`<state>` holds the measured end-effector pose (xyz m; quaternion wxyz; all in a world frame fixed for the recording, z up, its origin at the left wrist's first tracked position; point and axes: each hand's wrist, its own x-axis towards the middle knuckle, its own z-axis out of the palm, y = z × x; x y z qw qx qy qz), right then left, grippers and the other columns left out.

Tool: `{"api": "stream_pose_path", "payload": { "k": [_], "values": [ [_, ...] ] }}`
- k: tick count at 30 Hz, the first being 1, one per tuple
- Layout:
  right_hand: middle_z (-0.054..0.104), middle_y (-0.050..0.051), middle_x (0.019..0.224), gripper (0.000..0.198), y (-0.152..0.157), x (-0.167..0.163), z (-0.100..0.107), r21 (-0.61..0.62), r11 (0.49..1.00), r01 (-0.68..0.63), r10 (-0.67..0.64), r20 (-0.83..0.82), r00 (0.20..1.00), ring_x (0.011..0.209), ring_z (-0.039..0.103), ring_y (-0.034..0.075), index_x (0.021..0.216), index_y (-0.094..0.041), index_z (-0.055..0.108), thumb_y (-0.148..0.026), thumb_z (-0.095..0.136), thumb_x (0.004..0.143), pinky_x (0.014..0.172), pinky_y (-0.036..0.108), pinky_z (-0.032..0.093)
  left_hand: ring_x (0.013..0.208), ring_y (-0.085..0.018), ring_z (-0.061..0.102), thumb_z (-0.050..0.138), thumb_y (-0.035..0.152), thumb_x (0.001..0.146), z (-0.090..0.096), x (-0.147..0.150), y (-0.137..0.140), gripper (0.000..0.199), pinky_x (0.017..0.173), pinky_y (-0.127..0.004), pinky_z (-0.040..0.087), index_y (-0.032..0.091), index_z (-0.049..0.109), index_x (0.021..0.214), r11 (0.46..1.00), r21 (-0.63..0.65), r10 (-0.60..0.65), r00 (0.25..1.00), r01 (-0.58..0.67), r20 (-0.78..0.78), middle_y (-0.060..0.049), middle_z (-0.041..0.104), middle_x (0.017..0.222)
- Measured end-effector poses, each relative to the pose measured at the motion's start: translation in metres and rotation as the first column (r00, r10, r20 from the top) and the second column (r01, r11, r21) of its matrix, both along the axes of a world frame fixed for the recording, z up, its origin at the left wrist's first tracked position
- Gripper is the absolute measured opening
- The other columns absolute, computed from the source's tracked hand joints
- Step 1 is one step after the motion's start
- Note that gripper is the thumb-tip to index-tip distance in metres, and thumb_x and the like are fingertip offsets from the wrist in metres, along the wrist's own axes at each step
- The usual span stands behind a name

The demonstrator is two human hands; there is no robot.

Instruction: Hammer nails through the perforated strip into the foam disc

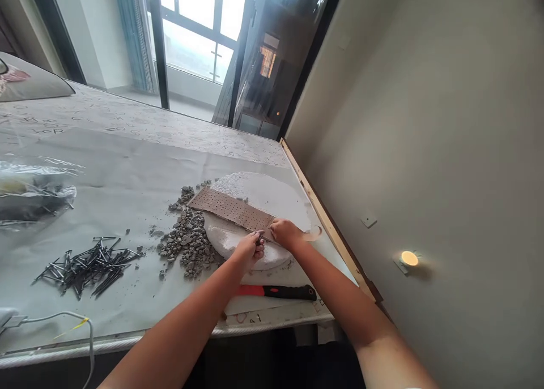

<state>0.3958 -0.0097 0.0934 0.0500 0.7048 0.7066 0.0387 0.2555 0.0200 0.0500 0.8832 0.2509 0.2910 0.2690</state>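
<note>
A brown strip (pixel 232 208) with rows of small holes lies slantwise across a round white foam-like slab (pixel 276 193). My left hand (pixel 250 248) is closed at the strip's near edge, with dark, thin pieces that look like nails in its fingers. Beside it, my right hand (pixel 287 233) is pinched over the strip's right end; its fingertips hide whatever is between them. Just below the hands lies a hammer (pixel 289 292) with a black and red handle, its head hidden behind my left forearm.
Grey gravel (pixel 187 239) is heaped left of the slab. Farther left are a pile of dark nails (pixel 91 264), a clear plastic bag (pixel 36 193) and a white cable (pixel 63 314). A wooden edge strip (pixel 323 210) runs along the wall at right.
</note>
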Motion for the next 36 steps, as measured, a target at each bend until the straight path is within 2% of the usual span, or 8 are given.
{"api": "stream_pose_path", "payload": {
  "k": [3,8,20,25,29,36],
  "values": [
    [0.066,0.013,0.091,0.022,0.004,-0.001,-0.008,-0.014,1.0,-0.013,0.014,0.062,0.998,0.084,0.061,0.018,0.084,-0.01,0.067,-0.005,0.045,0.081,0.072,0.026,0.043,0.035,-0.001,0.026,0.049,0.018,0.082,0.0,0.001,0.002,0.007,0.036,-0.014,0.015,0.016,0.045,0.077,1.0,-0.015,-0.014,1.0,0.014,-0.005,0.007,0.037,0.053],
    [0.065,0.014,0.093,0.023,0.008,0.0,-0.011,-0.046,0.997,-0.059,0.064,0.116,0.991,0.086,0.062,0.02,0.087,-0.01,0.066,-0.004,0.046,0.08,0.073,0.027,0.044,0.034,-0.002,0.026,0.043,0.017,0.084,0.0,0.002,0.004,0.011,0.036,-0.014,0.014,0.016,0.043,0.074,0.999,-0.043,-0.002,1.0,0.001,-0.021,0.006,0.036,0.051],
    [0.066,0.015,0.097,0.02,0.011,0.001,-0.006,-0.053,0.997,-0.047,0.055,0.156,0.986,0.085,0.063,0.02,0.093,-0.011,0.065,-0.017,0.05,0.082,0.07,0.026,0.045,0.035,-0.001,0.025,0.05,0.017,0.081,-0.009,0.002,0.007,0.01,0.036,-0.015,0.014,0.016,0.044,0.073,0.998,-0.054,-0.032,0.999,0.032,0.009,0.007,0.036,0.051],
    [0.065,0.015,0.098,0.021,0.012,0.004,0.001,-0.097,0.988,-0.118,0.132,0.159,0.978,0.087,0.063,0.019,0.094,-0.012,0.064,-0.014,0.047,0.083,0.07,0.025,0.044,0.035,-0.002,0.025,0.048,0.015,0.08,-0.007,0.002,0.007,0.009,0.036,-0.015,0.014,0.016,0.044,0.072,0.997,-0.063,-0.04,0.999,0.042,0.037,0.006,0.037,0.052],
    [0.065,0.012,0.097,0.018,0.015,0.007,0.007,-0.172,0.968,-0.183,0.212,0.17,0.962,0.086,0.063,0.019,0.092,-0.013,0.064,-0.014,0.058,0.075,0.068,0.023,0.044,0.034,-0.001,0.025,0.047,0.014,0.08,-0.004,0.002,0.006,0.009,0.035,-0.015,0.014,0.016,0.043,0.072,0.998,-0.059,-0.038,0.999,0.04,0.033,0.006,0.036,0.051],
    [0.065,0.012,0.099,0.033,0.021,0.005,0.008,-0.224,0.957,-0.186,0.234,0.215,0.948,0.091,0.063,0.021,0.097,-0.011,0.063,-0.013,0.07,0.065,0.071,0.023,0.047,0.035,-0.002,0.026,0.045,0.016,0.082,-0.004,0.001,0.005,0.014,0.035,-0.015,0.014,0.016,0.042,0.068,0.997,-0.077,-0.024,0.999,0.027,0.045,0.005,0.036,0.051]
  ]
}}
